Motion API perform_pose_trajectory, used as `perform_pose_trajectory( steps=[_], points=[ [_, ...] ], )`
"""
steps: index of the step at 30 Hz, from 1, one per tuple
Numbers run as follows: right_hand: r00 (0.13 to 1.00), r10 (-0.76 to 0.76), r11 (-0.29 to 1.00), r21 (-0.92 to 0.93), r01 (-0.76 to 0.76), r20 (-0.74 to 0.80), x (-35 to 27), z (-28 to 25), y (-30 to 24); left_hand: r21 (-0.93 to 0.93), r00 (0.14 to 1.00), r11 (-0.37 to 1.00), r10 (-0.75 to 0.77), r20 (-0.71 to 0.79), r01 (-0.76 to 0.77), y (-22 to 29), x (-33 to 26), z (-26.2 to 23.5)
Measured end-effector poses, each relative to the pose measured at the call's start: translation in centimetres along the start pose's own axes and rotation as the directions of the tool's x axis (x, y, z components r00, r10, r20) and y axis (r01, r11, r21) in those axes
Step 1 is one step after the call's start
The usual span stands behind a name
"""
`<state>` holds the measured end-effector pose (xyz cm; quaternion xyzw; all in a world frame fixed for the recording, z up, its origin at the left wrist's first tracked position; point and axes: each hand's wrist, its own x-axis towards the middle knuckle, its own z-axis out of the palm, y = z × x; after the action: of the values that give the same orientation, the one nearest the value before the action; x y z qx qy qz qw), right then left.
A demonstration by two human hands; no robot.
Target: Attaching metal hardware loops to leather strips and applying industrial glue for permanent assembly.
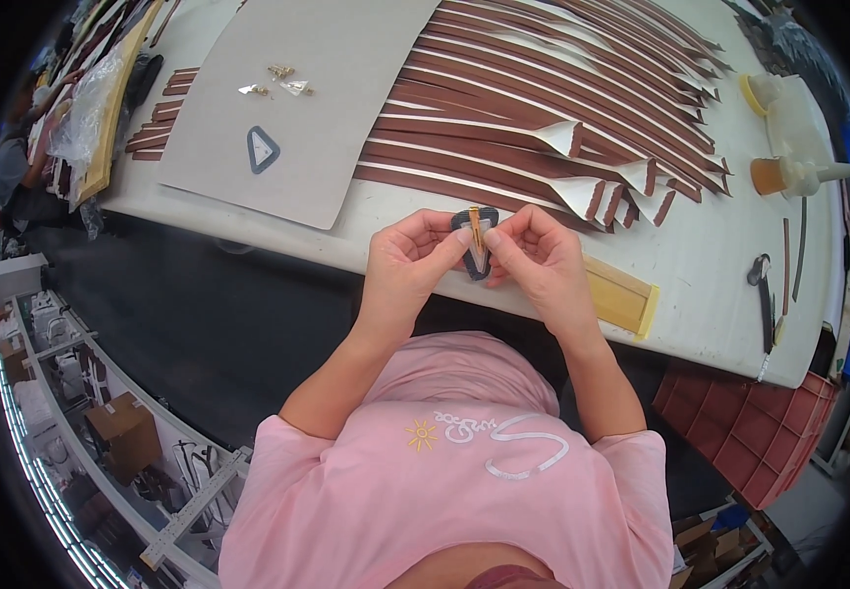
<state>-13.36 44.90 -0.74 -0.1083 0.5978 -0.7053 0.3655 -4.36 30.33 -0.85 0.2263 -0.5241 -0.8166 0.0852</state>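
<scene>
Over the table's front edge I hold a dark triangular patch [489, 215], with a paler inner face, between both hands. A narrow gold metal piece [476, 224] lies along its middle. My left hand [411, 257] pinches the patch's left side between thumb and fingers. My right hand [545, 259] is closed on the right side, its thumb against the gold piece. Ahead to the left, a similar triangular patch [263, 150] lies on a grey board [219, 98]. Several small gold metal fittings [280, 72] lie beyond it, some with clear or white wrapping.
Long brown strips [503, 93] with white edges cover the far middle of the table [710, 285]. At right stand a bottle with amber liquid [768, 177] and black-handled scissors [763, 294]. A yellow-edged wooden frame [621, 294] lies by my right forearm; a red crate [739, 432] sits below.
</scene>
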Motion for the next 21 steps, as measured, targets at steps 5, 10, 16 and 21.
perform_pose_trajectory(
  steps=[5, 10, 16, 21],
  points=[
    [1.0, 0.022, 1.0, -0.005, -0.022, 0.01, 0.26, -0.14, -0.17, -0.002, 1.0, 1.0, 0.007, -0.002, -0.007, -0.21, 0.15, -0.04],
    [1.0, 0.001, 0.999, -0.042, 0.0, 0.026, 0.56, -0.24, -0.18, -0.015, 1.0, 1.0, 0.006, -0.018, -0.006, -0.37, 0.19, -0.09],
    [0.998, 0.023, 0.998, -0.054, -0.02, 0.053, 0.59, -0.34, -0.32, -0.006, 1.0, 1.0, 0.012, -0.015, -0.012, -0.32, 0.21, -0.1],
    [0.999, 0.036, 0.999, 0.019, -0.036, -0.009, 0.45, -0.36, -0.96, 0.0, 1.0, 1.0, -0.001, -0.009, 0.001, -0.16, 0.24, -0.19]
  ],
)
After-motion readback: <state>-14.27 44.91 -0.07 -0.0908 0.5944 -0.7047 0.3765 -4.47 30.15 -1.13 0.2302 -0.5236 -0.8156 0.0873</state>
